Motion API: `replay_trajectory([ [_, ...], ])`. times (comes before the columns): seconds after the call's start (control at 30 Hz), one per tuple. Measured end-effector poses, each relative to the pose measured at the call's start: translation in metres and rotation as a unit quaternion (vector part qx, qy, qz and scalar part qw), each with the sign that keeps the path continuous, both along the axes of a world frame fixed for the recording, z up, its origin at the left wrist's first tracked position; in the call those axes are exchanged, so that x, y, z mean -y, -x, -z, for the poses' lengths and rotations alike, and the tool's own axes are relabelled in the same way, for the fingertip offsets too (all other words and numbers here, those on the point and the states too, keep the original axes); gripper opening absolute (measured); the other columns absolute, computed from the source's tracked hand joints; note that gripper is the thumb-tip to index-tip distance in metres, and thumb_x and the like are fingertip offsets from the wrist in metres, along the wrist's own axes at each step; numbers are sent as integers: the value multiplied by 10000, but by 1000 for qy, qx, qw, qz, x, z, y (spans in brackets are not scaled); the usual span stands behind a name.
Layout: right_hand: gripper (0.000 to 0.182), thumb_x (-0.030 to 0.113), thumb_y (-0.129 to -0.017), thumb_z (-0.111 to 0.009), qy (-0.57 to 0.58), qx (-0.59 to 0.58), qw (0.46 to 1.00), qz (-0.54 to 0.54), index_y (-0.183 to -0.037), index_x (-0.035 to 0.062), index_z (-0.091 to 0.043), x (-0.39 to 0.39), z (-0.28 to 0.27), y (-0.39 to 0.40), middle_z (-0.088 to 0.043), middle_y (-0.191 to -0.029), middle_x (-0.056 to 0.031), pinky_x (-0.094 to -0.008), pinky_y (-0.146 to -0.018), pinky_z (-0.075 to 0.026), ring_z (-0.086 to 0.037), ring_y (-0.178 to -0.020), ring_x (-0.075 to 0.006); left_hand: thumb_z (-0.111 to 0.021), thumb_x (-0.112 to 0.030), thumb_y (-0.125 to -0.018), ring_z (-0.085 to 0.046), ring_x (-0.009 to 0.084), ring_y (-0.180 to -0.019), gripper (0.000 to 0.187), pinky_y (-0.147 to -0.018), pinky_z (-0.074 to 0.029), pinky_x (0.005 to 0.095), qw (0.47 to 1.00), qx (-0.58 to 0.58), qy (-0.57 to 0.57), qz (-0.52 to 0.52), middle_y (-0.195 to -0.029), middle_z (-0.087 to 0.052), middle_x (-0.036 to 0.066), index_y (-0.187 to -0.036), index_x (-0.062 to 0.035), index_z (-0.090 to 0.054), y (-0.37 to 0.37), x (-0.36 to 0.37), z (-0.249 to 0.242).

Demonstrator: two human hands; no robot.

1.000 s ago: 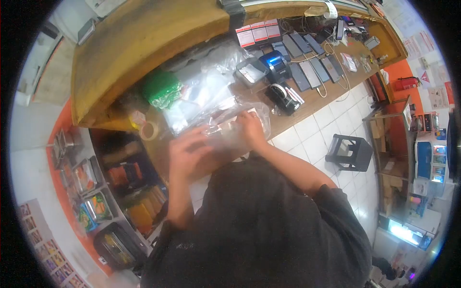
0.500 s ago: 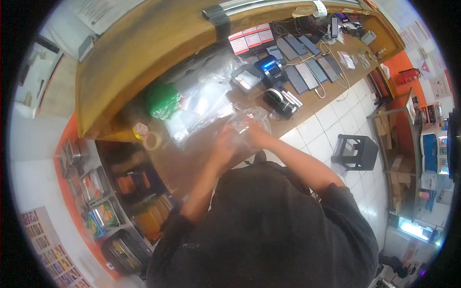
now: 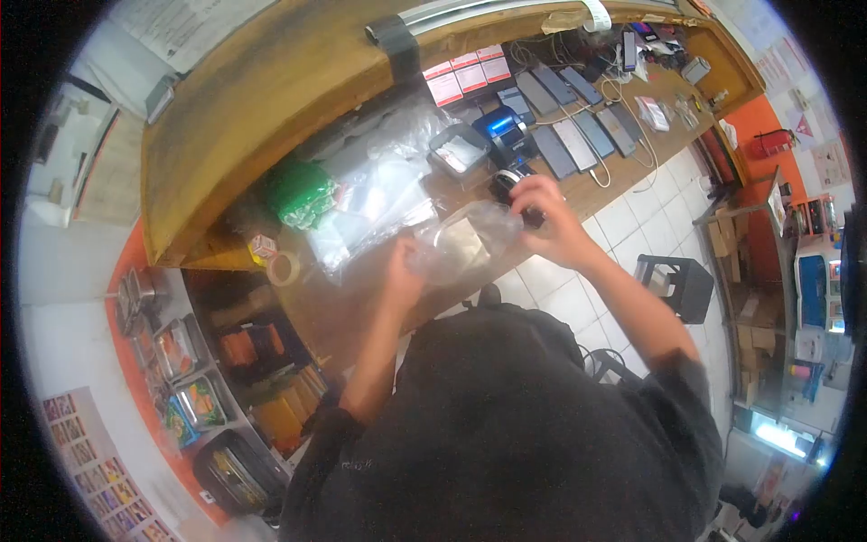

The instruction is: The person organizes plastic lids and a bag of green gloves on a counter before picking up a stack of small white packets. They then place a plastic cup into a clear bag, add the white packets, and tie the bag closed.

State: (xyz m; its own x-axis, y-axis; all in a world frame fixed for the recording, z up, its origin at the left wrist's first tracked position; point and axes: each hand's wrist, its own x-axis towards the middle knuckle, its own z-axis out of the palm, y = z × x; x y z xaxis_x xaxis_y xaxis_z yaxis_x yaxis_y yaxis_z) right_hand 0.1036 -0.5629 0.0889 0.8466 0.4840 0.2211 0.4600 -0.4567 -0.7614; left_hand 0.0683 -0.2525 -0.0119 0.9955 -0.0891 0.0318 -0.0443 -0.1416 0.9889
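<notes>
A clear plastic bag (image 3: pixel 465 242) with something pale inside is stretched between my two hands, over the front edge of the brown table (image 3: pixel 343 318). My left hand (image 3: pixel 404 268) is closed on the bag's left side. At the bag's right end, my right hand (image 3: pixel 549 221) pinches its edge between thumb and fingers. Just behind the bag lie flat clear plastic bags (image 3: pixel 375 203). Beyond my right hand stands a black tape dispenser (image 3: pixel 508 183), partly hidden by the hand.
A green plastic bundle (image 3: pixel 302 192) and a tape roll (image 3: pixel 283 268) lie at the left. Farther back are a dark tray (image 3: pixel 459 154), a small blue-lit device (image 3: pixel 506 131) and several phones (image 3: pixel 573 144) with cables. A black stool (image 3: pixel 673 287) stands on the tiled floor.
My hands have moved apart, the right one up and to the right, the left one slightly left. The bag, crumpled between them before, is now spread out.
</notes>
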Motion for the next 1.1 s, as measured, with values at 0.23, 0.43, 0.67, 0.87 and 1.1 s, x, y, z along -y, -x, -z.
replay_trajectory([
  [0.23, 842, 255, -683, -861, -117, -25, 992, 31, -1406, 54, -479, -78, 118, 27, -483, -1425, -172, -451, -1161, -280, -404, -1384, -321, -765, -25, -816, -562, 146, -943, 392, -863, -467, 297, 997, 21, -45, -54, -1056, -577, 23, -1102, -64, -499, -3, 16, 34],
  [0.43, 357, 124, -798, -769, -180, -154, 965, 114, -1123, 27, -660, -115, 115, 13, -699, -1051, -152, -405, -1035, -435, -659, -1048, -243, -804, -21, -764, -569, 207, -1165, 614, -1013, -453, 367, 990, 13, 112, -84, -1230, -589, 57, -1282, -63, -477, -8, 20, 7],
  [0.67, 362, 42, -817, -686, -277, -149, 946, 79, -1169, 15, -605, -121, 82, 17, -644, -1162, -159, -361, -1004, -448, -611, -1114, -265, -773, -47, -790, -553, 221, -1184, 555, -1027, -444, 380, 974, 73, -195, 94, -1267, -597, 70, -1269, -62, -491, -16, 26, -21],
  [0.87, 262, -6, -749, -561, -201, -50, 978, -15, -1003, 25, -504, -141, 106, 7, -519, -1014, -128, -359, -973, -396, -519, -1010, -284, -731, -68, -832, -548, 226, -1179, 432, -1027, -440, 390, 992, -48, -18, 112, -1274, -613, 77, -1212, -61, -527, -19, 39, 25],
  [1.1, 273, 97, -840, -580, -333, -333, 880, -61, -1108, 44, -575, -102, 73, -28, -612, -1041, -70, -329, -877, -467, -580, -1000, -187, -683, -93, -880, -542, 231, -1172, 291, -1026, -435, 402, 971, -125, 136, 152, -1283, -632, 86, -1146, -60, -569, -28, 38, 41],
])
